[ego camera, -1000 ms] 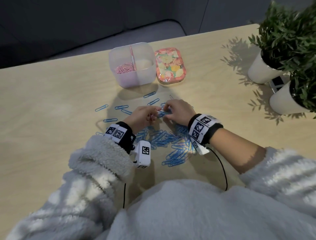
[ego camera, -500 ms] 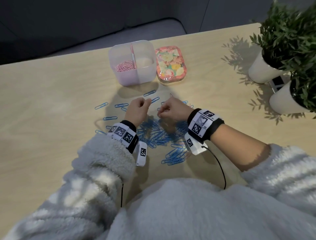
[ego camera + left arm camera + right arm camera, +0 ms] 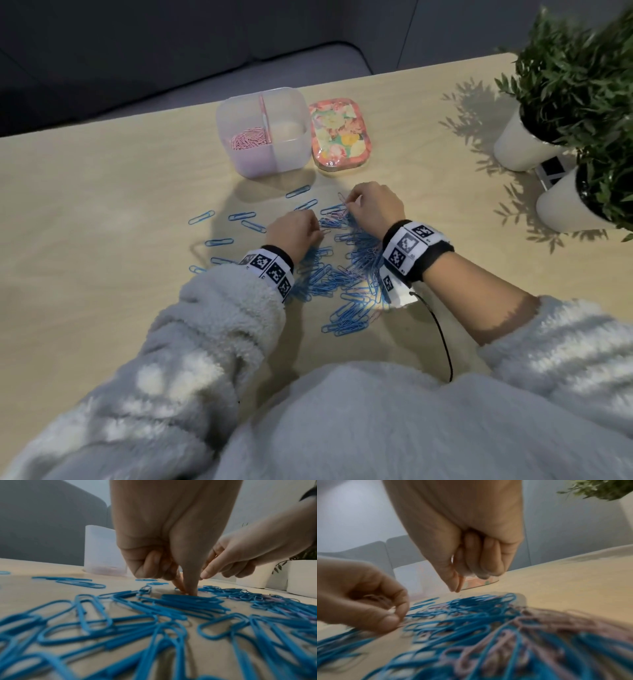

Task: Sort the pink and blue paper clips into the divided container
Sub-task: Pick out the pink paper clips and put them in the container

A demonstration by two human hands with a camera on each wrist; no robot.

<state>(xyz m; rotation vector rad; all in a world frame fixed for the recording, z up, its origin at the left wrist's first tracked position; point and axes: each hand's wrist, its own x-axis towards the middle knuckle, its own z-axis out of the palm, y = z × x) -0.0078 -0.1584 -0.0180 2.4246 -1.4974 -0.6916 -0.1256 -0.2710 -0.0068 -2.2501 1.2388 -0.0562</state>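
My left hand (image 3: 295, 230) presses thumb and forefinger tips into the blue clip pile (image 3: 337, 274) on the table (image 3: 102, 205); my right hand (image 3: 375, 205) pinches, contents unclear.

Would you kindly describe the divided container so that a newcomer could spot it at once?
Look to the far edge of the wooden table, beyond the blue paper clips. The divided container is the translucent square tub left of the flowered tin; only it has a middle wall, with pink clips in its left half.

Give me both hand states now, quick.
Left hand: closed, fingers curled round what look like pink paper clips.
Right hand: fingers pinched together over the clip pile; whether they hold one cannot be told.
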